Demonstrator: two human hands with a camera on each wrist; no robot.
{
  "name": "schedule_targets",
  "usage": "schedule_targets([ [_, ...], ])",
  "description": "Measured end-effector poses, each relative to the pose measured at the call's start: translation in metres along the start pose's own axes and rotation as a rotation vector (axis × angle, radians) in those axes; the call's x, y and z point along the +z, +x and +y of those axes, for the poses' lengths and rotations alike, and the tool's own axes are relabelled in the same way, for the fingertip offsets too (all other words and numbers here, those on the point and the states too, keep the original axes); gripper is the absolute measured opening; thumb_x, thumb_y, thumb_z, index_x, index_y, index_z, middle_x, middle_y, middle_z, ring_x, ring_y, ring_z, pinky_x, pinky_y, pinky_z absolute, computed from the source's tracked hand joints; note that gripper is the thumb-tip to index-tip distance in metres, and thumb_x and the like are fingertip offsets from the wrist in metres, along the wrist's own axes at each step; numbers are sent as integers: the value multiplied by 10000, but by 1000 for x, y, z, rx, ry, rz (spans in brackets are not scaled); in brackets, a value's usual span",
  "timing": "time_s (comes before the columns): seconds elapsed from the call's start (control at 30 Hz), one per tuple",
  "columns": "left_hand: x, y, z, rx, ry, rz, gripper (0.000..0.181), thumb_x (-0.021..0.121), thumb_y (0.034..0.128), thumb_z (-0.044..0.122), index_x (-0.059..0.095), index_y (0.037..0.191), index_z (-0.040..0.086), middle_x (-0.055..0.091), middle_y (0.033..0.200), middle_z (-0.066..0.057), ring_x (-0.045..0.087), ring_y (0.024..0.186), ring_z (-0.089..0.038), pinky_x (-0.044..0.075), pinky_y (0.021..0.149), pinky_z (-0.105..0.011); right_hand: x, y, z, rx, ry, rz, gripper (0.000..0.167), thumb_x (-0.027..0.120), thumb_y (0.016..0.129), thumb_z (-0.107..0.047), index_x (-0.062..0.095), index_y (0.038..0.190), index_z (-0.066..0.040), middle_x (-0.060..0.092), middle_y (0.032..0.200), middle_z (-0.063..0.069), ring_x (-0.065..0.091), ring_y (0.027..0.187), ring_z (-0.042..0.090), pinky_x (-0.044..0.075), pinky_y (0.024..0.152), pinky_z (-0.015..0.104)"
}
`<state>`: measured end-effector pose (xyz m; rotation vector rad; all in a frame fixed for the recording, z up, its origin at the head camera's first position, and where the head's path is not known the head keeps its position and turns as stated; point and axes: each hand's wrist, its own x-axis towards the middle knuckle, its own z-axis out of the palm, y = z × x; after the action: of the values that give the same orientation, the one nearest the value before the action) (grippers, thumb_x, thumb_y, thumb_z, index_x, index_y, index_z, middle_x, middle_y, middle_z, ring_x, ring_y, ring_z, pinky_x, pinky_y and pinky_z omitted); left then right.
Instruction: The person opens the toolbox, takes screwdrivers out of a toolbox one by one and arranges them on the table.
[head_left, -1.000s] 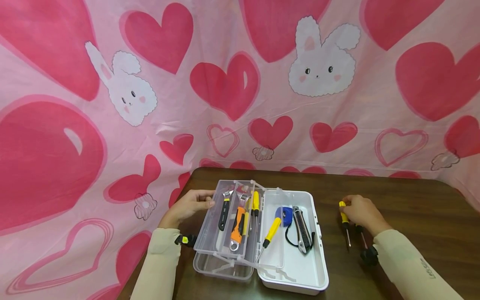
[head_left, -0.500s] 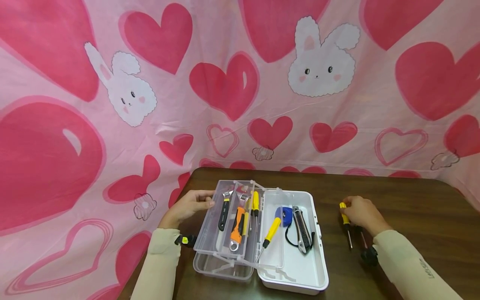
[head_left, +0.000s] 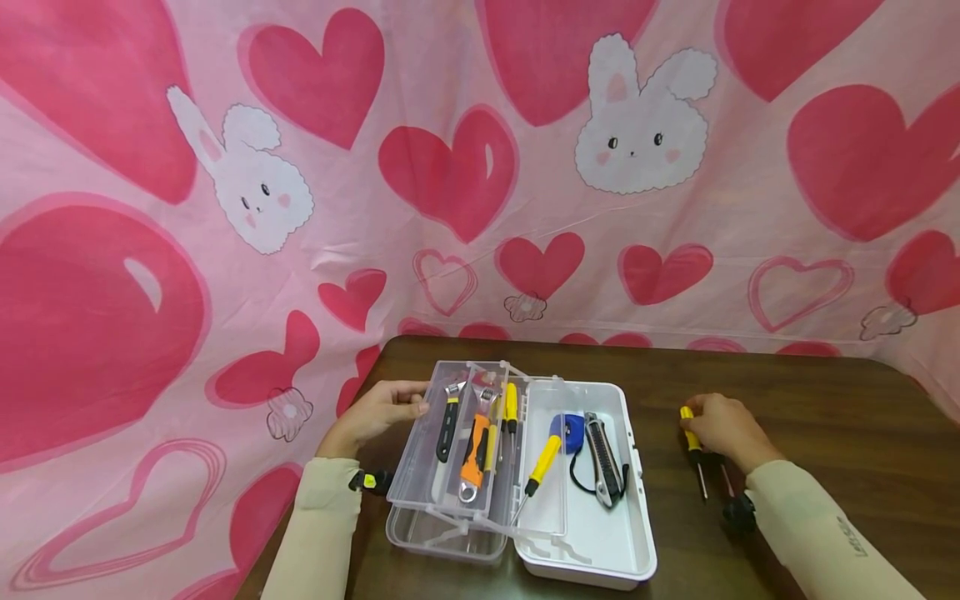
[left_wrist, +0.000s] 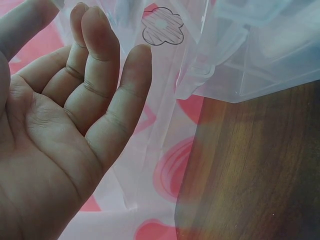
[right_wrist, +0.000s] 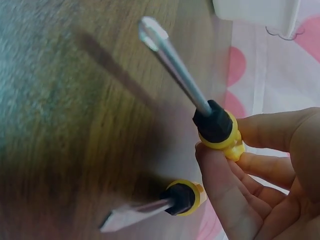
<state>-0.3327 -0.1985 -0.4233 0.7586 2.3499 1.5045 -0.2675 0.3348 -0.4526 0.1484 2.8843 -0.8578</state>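
My right hand (head_left: 723, 425) pinches the yellow handle of a screwdriver (head_left: 691, 429) between thumb and fingers. In the right wrist view its shaft (right_wrist: 175, 67) points away from the hand, over a shadow on the wood. A second screwdriver (right_wrist: 182, 197) with a yellow and black handle lies beneath, mostly hidden by the hand in the head view. With thumb and finger my left hand (head_left: 378, 417) holds the left edge of the clear plastic tray (head_left: 420, 450) of an opened toolbox. The other left fingers (left_wrist: 102, 65) are loosely bent in the left wrist view.
The white box (head_left: 630, 533) holds a blue tape measure (head_left: 573, 432) and a utility knife (head_left: 603, 462). A yellow screwdriver (head_left: 546, 462) slants at its left. An adjustable wrench (head_left: 447, 429), an orange-handled tool (head_left: 475, 454) and more screwdrivers lie about the clear trays. A brown table (head_left: 862, 433) carries everything.
The right hand and the screwdriver it holds have shifted very slightly right and toward the person. The left hand and the toolbox stay where they were.
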Motion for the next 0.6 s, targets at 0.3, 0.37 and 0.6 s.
schedule_targets([
  [0.3, 0, -1, -2, 9, 1, 3, 506, 687, 916, 161, 538, 1359, -34, 659, 936, -122, 612, 906, -250, 481, 932, -404, 2, 6, 1, -15, -91, 19, 493, 655, 903, -213, 544, 1244, 125, 596, 1075, 312, 570, 831, 357, 476, 803, 604],
  [0.37, 0, -2, -3, 7, 0, 2, 503, 687, 915, 162, 542, 1358, -27, 658, 931, -122, 611, 903, -253, 485, 925, -398, 3, 7, 2, -14, -98, 18, 497, 658, 899, -214, 545, 1246, 123, 601, 1062, 305, 567, 822, 352, 476, 800, 604],
  [0.6, 0, -1, -1, 9, 3, 1, 503, 696, 910, 175, 553, 1356, -10, 656, 923, -113, 609, 899, -255, 494, 903, -372, 3, 9, 4, -11, -118, 13, 515, 665, 889, -222, 541, 1250, 123, 606, 1008, 281, 559, 792, 346, 486, 764, 589],
])
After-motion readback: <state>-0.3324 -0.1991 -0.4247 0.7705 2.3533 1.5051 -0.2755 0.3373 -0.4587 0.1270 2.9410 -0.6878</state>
